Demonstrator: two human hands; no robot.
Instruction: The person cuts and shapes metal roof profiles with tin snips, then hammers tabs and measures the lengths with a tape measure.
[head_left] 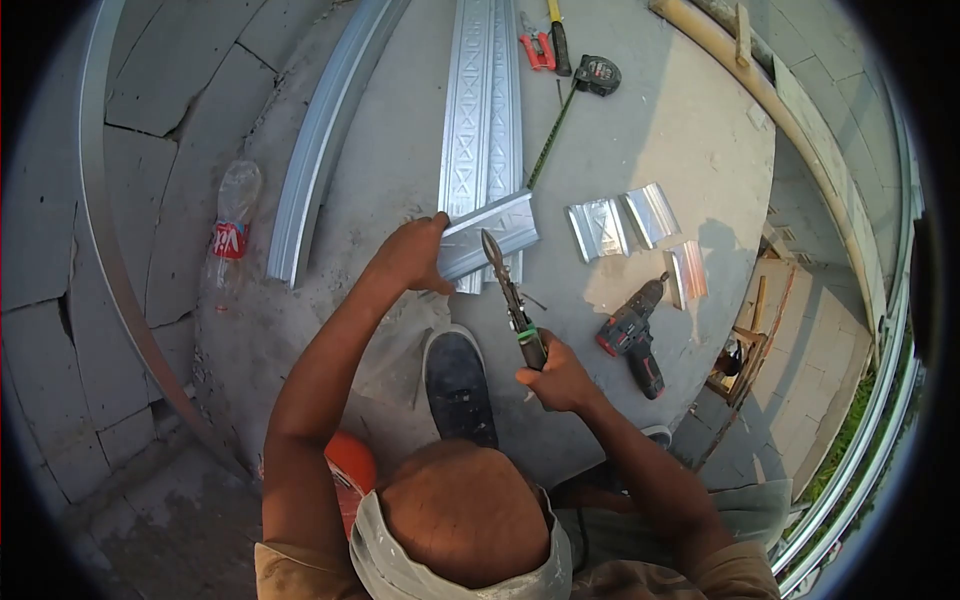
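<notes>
My left hand (pixel 412 257) grips the left end of a short silver metal channel piece (pixel 490 236), tilted above the near ends of two long embossed metal profiles (pixel 480 120). In my right hand (pixel 560 375) are metal snips (pixel 512 300) with a green and black handle, fingers wrapped round it. The snips' jaws point up and lie over or against the channel piece; whether they touch it I cannot tell. An extended tape measure (pixel 598 75) has its green blade running down to the channel's right end.
Several short cut metal pieces (pixel 598 229) and a cordless drill (pixel 634 337) lie at the right. Red-handled pliers (pixel 537 50) and a hammer (pixel 559 45) are at the top. A plastic bottle (pixel 232 235) and a curved-looking long channel (pixel 325 140) lie left. A shoe (pixel 457 380) is below.
</notes>
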